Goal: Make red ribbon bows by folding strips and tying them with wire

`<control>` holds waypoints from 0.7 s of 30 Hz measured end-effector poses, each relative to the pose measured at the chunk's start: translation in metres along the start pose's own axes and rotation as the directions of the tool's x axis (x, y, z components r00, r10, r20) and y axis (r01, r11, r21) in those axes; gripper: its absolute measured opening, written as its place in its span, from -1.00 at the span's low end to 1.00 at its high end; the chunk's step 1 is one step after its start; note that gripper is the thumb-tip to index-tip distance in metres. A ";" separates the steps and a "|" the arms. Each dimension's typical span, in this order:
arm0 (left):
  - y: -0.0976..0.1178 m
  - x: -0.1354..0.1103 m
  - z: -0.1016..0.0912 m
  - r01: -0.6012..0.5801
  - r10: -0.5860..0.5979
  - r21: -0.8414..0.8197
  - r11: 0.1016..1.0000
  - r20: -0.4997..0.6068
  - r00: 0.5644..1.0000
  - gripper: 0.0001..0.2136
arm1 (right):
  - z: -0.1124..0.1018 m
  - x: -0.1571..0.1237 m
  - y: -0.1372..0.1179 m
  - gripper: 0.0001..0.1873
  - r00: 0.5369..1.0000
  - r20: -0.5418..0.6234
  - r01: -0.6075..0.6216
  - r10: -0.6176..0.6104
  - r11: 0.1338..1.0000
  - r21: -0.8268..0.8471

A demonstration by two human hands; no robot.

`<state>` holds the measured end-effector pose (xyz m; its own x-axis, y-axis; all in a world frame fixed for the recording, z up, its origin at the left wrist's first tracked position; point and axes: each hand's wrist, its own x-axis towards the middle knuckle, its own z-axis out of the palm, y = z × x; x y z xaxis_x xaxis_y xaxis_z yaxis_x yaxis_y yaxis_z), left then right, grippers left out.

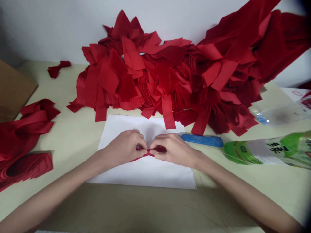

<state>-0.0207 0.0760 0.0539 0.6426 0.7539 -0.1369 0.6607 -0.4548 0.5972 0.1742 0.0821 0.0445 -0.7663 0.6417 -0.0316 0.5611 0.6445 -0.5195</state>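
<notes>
Both hands meet over a white sheet of paper (145, 176) lying on the table. Between thumb and fingers, my left hand (126, 145) pinches a red fabric strip (146, 152). My right hand (173, 149) grips the same strip from the other side, the two thumbs almost touching at its middle. Much of the strip is hidden inside the fingers. Just beyond my right hand lies a blue-handled tool (202, 140), its other end hidden behind that hand.
A big heap of red fabric strips (150, 74) runs along the wall. More folded red strips (31, 165) lie at the left, near a cardboard box (14, 90). To the right lie a green-labelled bottle (264, 150) and a clear plastic bottle (282, 114). A small red scrap (57, 68) sits far left.
</notes>
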 end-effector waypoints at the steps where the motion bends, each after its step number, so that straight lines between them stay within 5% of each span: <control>1: -0.002 0.002 0.000 -0.009 0.009 0.001 1.000 0.005 1.000 -0.80 | 0.000 0.001 0.000 -0.88 1.000 0.005 0.000 0.000 1.000 -0.027; 9: -0.009 -0.001 0.019 -0.213 0.264 0.410 0.887 -0.071 0.962 -0.74 | 0.023 -0.003 0.005 -0.75 0.961 -0.079 0.184 -0.264 0.828 -0.530; 16: -0.016 -0.017 0.040 -0.308 0.572 0.735 0.604 -0.132 0.809 -0.76 | 0.027 -0.010 0.003 -0.78 0.891 -0.125 0.260 -0.437 0.716 -0.648; 21: -0.015 -0.026 0.046 -0.300 0.620 0.738 0.605 -0.199 0.759 -0.79 | 0.032 -0.012 0.002 -0.83 0.842 -0.126 0.315 -0.525 0.667 -0.675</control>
<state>-0.0297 0.0415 0.0123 0.8199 0.3848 0.4239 0.4929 -0.8510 -0.1810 0.1750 0.0625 0.0167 -0.9003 0.2538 0.3536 0.3438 0.9129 0.2201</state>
